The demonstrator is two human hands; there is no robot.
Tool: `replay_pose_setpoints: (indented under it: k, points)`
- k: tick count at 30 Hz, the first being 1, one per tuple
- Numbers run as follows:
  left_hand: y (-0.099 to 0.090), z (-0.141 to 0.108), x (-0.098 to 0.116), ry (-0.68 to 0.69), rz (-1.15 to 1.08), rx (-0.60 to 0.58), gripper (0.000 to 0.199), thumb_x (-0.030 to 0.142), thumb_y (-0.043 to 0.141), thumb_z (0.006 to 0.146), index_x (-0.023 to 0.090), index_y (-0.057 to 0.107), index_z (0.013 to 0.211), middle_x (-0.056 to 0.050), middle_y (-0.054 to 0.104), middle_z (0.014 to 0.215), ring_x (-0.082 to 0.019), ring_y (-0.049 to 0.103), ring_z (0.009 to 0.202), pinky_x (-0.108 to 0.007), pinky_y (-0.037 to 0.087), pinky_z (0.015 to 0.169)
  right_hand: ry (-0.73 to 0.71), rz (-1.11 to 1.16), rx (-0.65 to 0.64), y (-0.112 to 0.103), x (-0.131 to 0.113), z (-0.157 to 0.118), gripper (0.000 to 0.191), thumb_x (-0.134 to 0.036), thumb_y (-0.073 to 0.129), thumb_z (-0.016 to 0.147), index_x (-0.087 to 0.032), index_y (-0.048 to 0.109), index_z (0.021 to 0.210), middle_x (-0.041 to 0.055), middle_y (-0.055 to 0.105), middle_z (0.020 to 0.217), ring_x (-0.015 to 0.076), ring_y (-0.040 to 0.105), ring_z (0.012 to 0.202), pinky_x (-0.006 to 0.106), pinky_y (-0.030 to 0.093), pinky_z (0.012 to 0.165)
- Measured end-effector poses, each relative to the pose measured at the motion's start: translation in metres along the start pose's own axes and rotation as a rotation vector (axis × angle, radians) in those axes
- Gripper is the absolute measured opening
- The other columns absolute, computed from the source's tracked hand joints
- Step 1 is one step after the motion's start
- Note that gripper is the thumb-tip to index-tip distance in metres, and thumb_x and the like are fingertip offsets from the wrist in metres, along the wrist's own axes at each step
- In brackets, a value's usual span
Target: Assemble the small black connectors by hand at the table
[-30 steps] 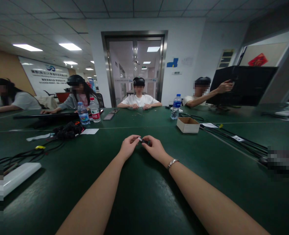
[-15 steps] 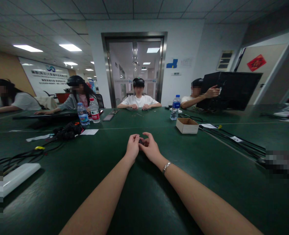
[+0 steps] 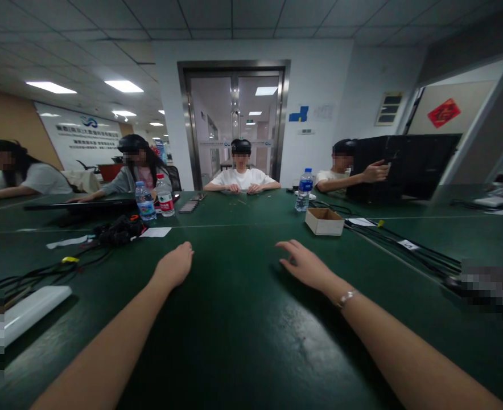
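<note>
My left hand [image 3: 175, 265] is over the left-centre of the green table [image 3: 234, 319], fingers curled together and closed. Whatever may be inside it is hidden from this side. Well apart from it, my right hand [image 3: 303, 263] hovers on the right with thumb and fingers spread; a dark gap shows between them, and I see nothing clearly held. A bracelet [image 3: 346, 298] circles the right wrist. The closest object to the right hand is a small open cardboard box [image 3: 325, 225].
Behind the box stands a water bottle [image 3: 304, 192], with black cables [image 3: 409, 246] running right. On the left are two bottles [image 3: 165, 196], a dark bundle [image 3: 117, 230] and a white bar-shaped object [image 3: 38, 307]. Several people sit around; one hand [image 3: 376, 171] touches a large black case [image 3: 405, 168].
My hands were together around a small dark item at the centre. They have since parted, left hand to the left and right hand to the right. The black case across the table has turned.
</note>
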State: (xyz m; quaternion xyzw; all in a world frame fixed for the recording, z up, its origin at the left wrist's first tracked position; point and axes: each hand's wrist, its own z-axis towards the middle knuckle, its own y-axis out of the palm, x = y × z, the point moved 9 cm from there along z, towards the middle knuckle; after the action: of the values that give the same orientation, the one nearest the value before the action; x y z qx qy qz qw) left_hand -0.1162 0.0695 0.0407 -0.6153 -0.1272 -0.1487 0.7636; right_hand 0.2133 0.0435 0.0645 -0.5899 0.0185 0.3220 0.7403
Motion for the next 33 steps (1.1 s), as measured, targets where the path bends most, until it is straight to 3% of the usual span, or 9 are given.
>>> replay_pose_setpoints:
  k: [3, 5, 7, 11, 14, 18, 23, 29, 33]
  points:
    - [-0.033, -0.017, -0.078, -0.050, 0.441, -0.063, 0.034, 0.028, 0.029, 0.091, 0.010, 0.055, 0.104, -0.019, 0.063, 0.105, -0.028, 0.062, 0.090, -0.037, 0.044, 0.077, 0.126, -0.545, 0.038, -0.063, 0.072, -0.045, 0.032, -0.023, 0.050, 0.084, -0.018, 0.060, 0.114, 0.0137, 0.060, 0.104, 0.0269, 0.056, 0.096, 0.042, 0.045, 0.084]
    - [-0.050, -0.031, -0.124, -0.071, 0.603, -0.086, 0.036, 0.028, 0.031, 0.090, 0.012, 0.057, 0.108, -0.017, 0.066, 0.106, -0.027, 0.061, 0.097, -0.036, 0.042, 0.084, 0.330, -0.756, 0.102, -0.109, 0.130, -0.083, 0.029, -0.025, 0.050, 0.083, -0.018, 0.062, 0.109, 0.0183, 0.061, 0.102, 0.0292, 0.056, 0.090, 0.043, 0.045, 0.075]
    - [-0.065, -0.046, -0.158, -0.094, 0.682, -0.072, 0.038, 0.030, 0.031, 0.088, 0.017, 0.058, 0.112, -0.013, 0.068, 0.108, -0.026, 0.061, 0.100, -0.036, 0.041, 0.087, 0.484, -0.856, 0.109, -0.140, 0.182, -0.122, 0.023, -0.028, 0.051, 0.082, -0.020, 0.065, 0.099, 0.0223, 0.060, 0.098, 0.0287, 0.057, 0.082, 0.041, 0.042, 0.065]
    - [-0.081, -0.071, -0.180, -0.068, 0.682, 0.020, 0.045, 0.033, 0.019, 0.088, 0.027, 0.062, 0.100, -0.002, 0.072, 0.100, -0.021, 0.062, 0.096, -0.033, 0.040, 0.090, 0.703, -0.765, 0.089, -0.161, 0.264, -0.178, 0.027, -0.043, 0.055, 0.078, -0.024, 0.067, 0.093, 0.0252, 0.057, 0.097, 0.0230, 0.057, 0.081, 0.041, 0.035, 0.064]
    - [-0.089, -0.079, -0.181, -0.111, 0.707, 0.078, 0.042, 0.036, 0.024, 0.083, 0.029, 0.064, 0.094, -0.001, 0.073, 0.096, -0.024, 0.061, 0.095, -0.035, 0.039, 0.087, 0.666, -0.603, 0.089, -0.153, 0.289, -0.186, 0.027, -0.037, 0.051, 0.076, -0.021, 0.067, 0.091, 0.0259, 0.057, 0.094, 0.0211, 0.058, 0.076, 0.042, 0.038, 0.071]
    - [-0.092, -0.081, -0.180, -0.150, 0.683, 0.090, 0.036, 0.039, 0.034, 0.078, 0.031, 0.065, 0.093, 0.001, 0.073, 0.098, -0.025, 0.060, 0.100, -0.036, 0.037, 0.085, 0.559, -0.433, 0.172, -0.149, 0.286, -0.180, 0.021, -0.032, 0.049, 0.072, -0.024, 0.064, 0.084, 0.0265, 0.059, 0.090, 0.0232, 0.059, 0.071, 0.043, 0.042, 0.074]
    - [-0.096, -0.084, -0.182, -0.163, 0.597, 0.129, 0.041, 0.040, 0.033, 0.079, 0.036, 0.061, 0.109, 0.005, 0.071, 0.109, -0.024, 0.060, 0.103, -0.035, 0.037, 0.084, 0.596, -0.367, 0.157, -0.137, 0.258, -0.166, 0.016, -0.033, 0.047, 0.075, -0.025, 0.060, 0.080, 0.0236, 0.060, 0.092, 0.0204, 0.060, 0.067, 0.039, 0.044, 0.068]
    - [-0.092, -0.081, -0.186, -0.150, 0.634, 0.121, 0.042, 0.036, 0.026, 0.084, 0.028, 0.065, 0.095, 0.001, 0.071, 0.106, -0.022, 0.061, 0.096, -0.034, 0.038, 0.080, 0.438, -0.334, 0.068, -0.083, 0.171, -0.101, 0.020, -0.030, 0.042, 0.083, -0.022, 0.059, 0.091, 0.0132, 0.060, 0.099, 0.0204, 0.060, 0.075, 0.035, 0.045, 0.068]
    - [-0.096, -0.084, -0.180, -0.174, 0.726, 0.152, 0.051, 0.036, 0.013, 0.087, 0.026, 0.062, 0.101, -0.001, 0.069, 0.108, -0.022, 0.061, 0.097, -0.035, 0.040, 0.082, 0.306, -0.370, 0.035, -0.037, 0.107, -0.048, 0.027, -0.025, 0.037, 0.087, -0.020, 0.059, 0.100, 0.0086, 0.058, 0.101, 0.0166, 0.060, 0.077, 0.029, 0.044, 0.069]
